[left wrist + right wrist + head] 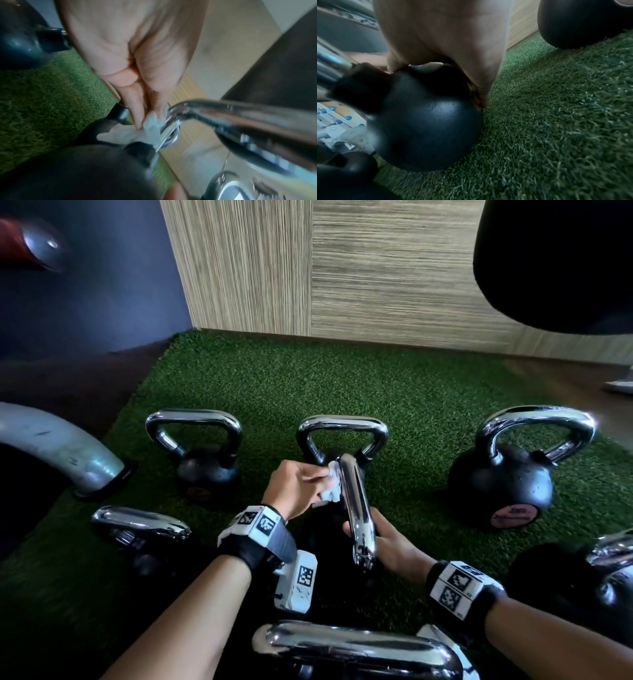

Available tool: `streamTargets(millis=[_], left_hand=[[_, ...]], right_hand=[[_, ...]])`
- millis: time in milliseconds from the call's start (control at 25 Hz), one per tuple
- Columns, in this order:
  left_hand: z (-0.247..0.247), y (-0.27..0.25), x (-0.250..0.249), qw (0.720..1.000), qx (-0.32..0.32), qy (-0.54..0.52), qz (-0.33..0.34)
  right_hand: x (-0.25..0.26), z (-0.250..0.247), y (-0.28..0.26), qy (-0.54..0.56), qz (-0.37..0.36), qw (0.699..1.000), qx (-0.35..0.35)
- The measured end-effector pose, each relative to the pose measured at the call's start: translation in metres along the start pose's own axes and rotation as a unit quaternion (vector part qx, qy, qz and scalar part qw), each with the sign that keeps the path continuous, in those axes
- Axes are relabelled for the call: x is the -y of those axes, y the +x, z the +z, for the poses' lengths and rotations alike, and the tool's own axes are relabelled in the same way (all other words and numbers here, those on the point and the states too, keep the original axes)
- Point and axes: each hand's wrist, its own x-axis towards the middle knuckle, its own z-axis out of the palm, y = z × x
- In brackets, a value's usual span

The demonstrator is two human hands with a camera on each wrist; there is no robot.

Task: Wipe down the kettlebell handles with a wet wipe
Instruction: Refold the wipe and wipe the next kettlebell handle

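Observation:
A black kettlebell point(426, 128) stands on green turf between my arms, its chrome handle point(356, 508) running away from me. My left hand point(323, 484) pinches a crumpled white wet wipe point(330, 491) and presses it on the far left side of that handle. In the left wrist view the wet wipe point(137, 132) sits under the fingertips point(139, 121) at the bend of the handle point(240, 119). My right hand point(376, 539) curls over the top of the ball point(447, 47) beside the handle's near end; its fingertips are hidden.
Several more chrome-handled kettlebells ring this one: back left point(202, 446), back middle point(342, 433), back right point(507, 474), front left point(144, 529), at the bottom edge point(356, 648) and right point(603, 570). A grey metal tube point(58, 446) meets the floor at left. A wood-panel wall point(376, 268) stands behind.

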Motion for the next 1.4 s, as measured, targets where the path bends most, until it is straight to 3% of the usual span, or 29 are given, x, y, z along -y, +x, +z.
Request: streamTargets(millis=[200, 360, 560, 680, 840, 1080, 1400], left_hand=[[-0.010, -0.023, -0.023, 0.989, 0.049, -0.134, 0.049], [-0.016, -0.032, -0.029, 0.990, 0.062, -0.082, 0.097], [-0.027, -0.045, -0.036, 0.970, 0.192, 0.013, 0.146], [-0.027, -0.052, -0.037, 0.970, 0.192, 0.013, 0.150], [-0.025, -0.067, -0.032, 0.954, 0.252, 0.058, 0.152], [-0.021, -0.079, -0.032, 0.947, 0.276, 0.110, 0.126], [-0.017, -0.090, -0.018, 0.950, 0.215, 0.171, 0.149]], right_hand=[[-0.003, -0.001, 0.000, 0.028, 0.002, 1.000, -0.005], [-0.003, -0.002, 0.001, 0.032, 0.000, 0.999, 0.001], [-0.006, -0.004, 0.000, 0.069, -0.026, 0.997, 0.013], [-0.007, -0.006, 0.001, 0.066, -0.029, 0.997, 0.030], [-0.007, -0.006, 0.002, 0.056, -0.029, 0.998, 0.027], [-0.009, -0.006, 0.005, 0.052, -0.027, 0.998, 0.022], [-0.021, -0.009, 0.012, 0.025, -0.026, 0.999, 0.011]])
